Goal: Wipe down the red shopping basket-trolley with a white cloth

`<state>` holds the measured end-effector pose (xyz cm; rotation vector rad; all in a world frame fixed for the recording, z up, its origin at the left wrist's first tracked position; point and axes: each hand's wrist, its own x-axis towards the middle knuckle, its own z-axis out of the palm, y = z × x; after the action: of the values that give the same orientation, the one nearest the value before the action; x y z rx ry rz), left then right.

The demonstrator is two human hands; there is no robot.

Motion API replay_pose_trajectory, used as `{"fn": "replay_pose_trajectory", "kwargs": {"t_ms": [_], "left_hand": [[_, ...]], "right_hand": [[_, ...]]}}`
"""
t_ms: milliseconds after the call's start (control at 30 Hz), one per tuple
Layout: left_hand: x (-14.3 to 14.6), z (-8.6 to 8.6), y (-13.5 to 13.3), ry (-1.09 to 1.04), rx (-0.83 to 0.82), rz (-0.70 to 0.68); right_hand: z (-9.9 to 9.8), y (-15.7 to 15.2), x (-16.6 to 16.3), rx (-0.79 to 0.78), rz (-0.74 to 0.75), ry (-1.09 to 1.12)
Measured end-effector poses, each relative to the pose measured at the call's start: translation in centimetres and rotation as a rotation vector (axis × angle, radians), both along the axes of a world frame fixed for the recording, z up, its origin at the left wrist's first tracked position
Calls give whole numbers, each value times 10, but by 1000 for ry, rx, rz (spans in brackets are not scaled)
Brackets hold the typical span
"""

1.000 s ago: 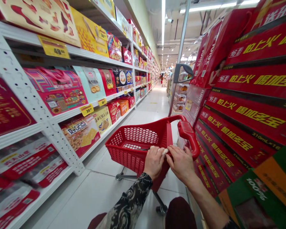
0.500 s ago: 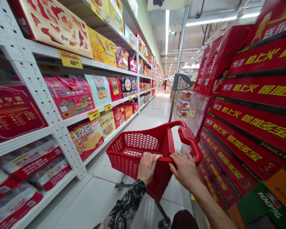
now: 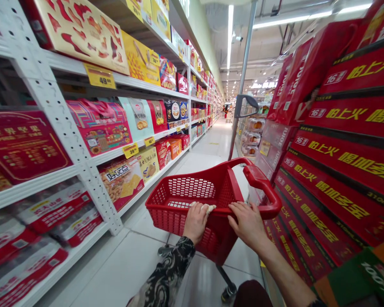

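A red plastic shopping cart [image 3: 222, 245] with a perforated basket stands in the aisle before me, its handle end to the right. My left hand [image 3: 196, 222] is closed over the near rim, holding a crumpled off-white cloth [image 3: 211, 208] against it. Much of that cloth is hidden under the fingers. Farther right on the same rim, my right hand [image 3: 248, 222] grips the edge close to the handle [image 3: 269, 192], fingers over the top and thumb on the near side. Inside, the visible part of the basket shows no goods.
White shelving [image 3: 99, 200] with boxed snacks and price tags lines the left. Stacked red drink cartons [image 3: 345, 157] crowd the right side, near my right arm. A metal pole [image 3: 243, 72] with a grey grip rises behind the cart. Tiled floor [image 3: 208, 149] runs down the aisle.
The cart and surroundings have shifted slightly right in view. Both hands now sit a little farther left along the cart's rim, the cloth moving with my left hand.
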<state>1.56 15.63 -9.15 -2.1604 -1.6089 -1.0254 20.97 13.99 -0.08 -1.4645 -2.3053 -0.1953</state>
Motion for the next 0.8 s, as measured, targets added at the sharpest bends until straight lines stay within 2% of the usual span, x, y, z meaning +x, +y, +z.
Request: {"fn": "replay_pose_trajectory", "kwargs": {"t_ms": [200,400,500,567,733,800], "left_hand": [[-40,-7,-3,25,-1,74],[-31,-7,-6,0,39,37],[-42,-7,-4,22,-2,-10],[-63,-10,-1,31,-33,-1],[-141,-27,5,-18,-68,130],[-163,-31,6,-27,-81,173]], "right_hand": [[-8,3,13,37,49,-13],[-12,2,-1,71,-6,-7],[-14,1,-3,62,23,-32],[-16,1,0,65,44,-53],[-20,2,7,93,63,-79],[-20,3,6,103,58,-76]]}}
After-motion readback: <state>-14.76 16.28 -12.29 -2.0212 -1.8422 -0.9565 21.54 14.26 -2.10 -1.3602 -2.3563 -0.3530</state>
